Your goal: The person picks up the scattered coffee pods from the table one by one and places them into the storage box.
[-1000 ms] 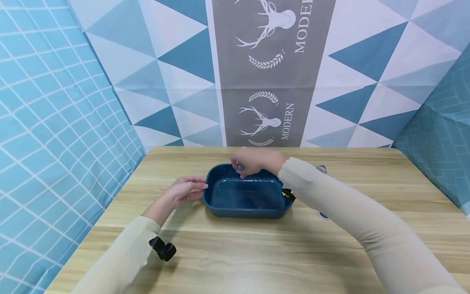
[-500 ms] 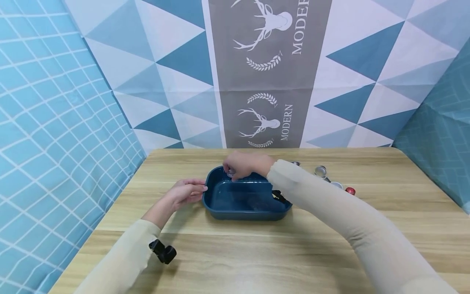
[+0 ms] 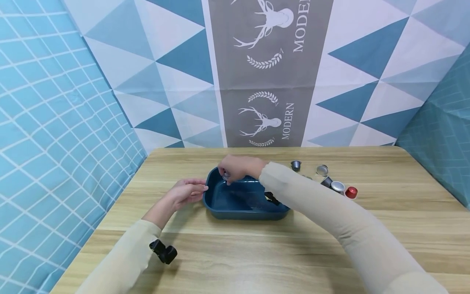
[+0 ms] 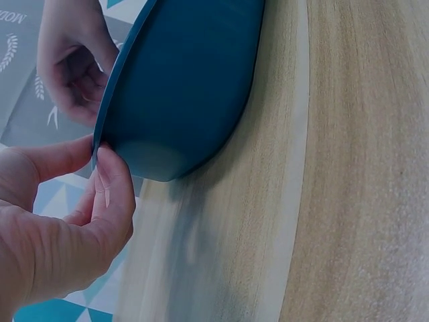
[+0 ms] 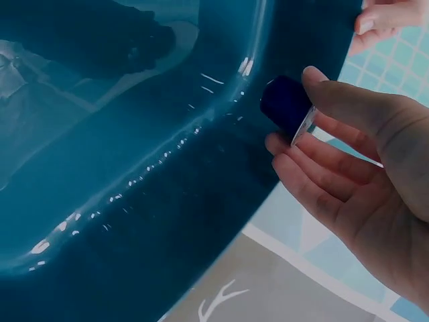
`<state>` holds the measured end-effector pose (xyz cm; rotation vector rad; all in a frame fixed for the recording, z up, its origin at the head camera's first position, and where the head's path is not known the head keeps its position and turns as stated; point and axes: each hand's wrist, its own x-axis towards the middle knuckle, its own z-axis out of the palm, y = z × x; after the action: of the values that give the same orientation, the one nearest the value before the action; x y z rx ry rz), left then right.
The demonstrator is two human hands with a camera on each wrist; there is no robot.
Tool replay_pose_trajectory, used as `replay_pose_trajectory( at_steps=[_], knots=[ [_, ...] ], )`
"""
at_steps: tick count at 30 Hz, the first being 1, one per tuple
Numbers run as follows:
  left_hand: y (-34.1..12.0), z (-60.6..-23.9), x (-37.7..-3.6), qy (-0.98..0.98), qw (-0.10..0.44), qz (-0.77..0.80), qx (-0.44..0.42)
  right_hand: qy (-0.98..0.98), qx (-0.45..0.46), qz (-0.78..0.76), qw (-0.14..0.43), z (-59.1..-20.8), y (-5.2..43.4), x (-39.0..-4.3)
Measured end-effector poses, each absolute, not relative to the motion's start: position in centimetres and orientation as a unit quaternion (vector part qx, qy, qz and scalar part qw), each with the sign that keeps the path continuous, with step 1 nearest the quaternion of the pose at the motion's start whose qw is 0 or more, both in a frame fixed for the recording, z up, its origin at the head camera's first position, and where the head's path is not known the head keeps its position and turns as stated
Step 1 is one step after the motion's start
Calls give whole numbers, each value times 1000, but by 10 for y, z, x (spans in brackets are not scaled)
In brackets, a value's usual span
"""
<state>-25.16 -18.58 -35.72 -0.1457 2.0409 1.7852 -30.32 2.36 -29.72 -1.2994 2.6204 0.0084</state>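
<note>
A dark blue rectangular dish (image 3: 246, 212) sits on the wooden table. My left hand (image 3: 187, 191) pinches its left rim (image 4: 100, 137) between thumb and fingers (image 4: 114, 194). My right hand (image 3: 235, 168) reaches over the dish's far left corner and pinches a dark blue coffee capsule (image 5: 285, 104) with a silver rim, seen small in the head view as the capsule (image 3: 225, 177). The capsule hangs above the dish's inner wall (image 5: 167, 168). My right sleeve (image 3: 330, 212) crosses over the dish's right end.
Several loose capsules lie on the table to the right of the dish: a grey one (image 3: 295, 165), a silver-topped one (image 3: 322, 170), another (image 3: 337, 186) and a red one (image 3: 351, 192). Patterned cloth walls stand behind and at both sides.
My right hand has slid left along the dish's far rim with the capsule, towards the far left corner. The sleeve now uncovers the loose capsules at the right. Left hand unmoved.
</note>
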Motion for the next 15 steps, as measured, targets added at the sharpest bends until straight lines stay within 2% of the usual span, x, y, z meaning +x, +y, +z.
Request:
replay_pose_trajectory(
  at_steps=[15],
  knots=[
    [-188,-359,-252,724,219,652,-50,895,-430,-8,121,-311,9,-311]
  ],
)
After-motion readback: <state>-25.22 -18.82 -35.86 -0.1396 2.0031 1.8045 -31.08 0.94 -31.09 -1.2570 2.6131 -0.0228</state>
